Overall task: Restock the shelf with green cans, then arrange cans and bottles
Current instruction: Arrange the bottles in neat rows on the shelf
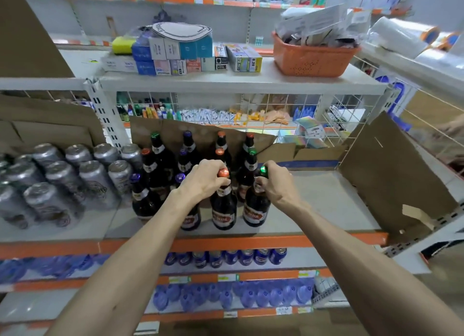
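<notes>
Bottles (223, 207) gripped by hands (206, 180); box (244, 58) reads 0.38.

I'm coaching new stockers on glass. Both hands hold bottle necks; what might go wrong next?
The left hand and right hand grip the orange-capped bottle and green-capped bottle only near the caps; a slip could drop glass.
Both stand near the shelf's orange front edge, so a nudge may tip them off.
Neighbouring bottles crowd behind; they could get knocked.
</notes>
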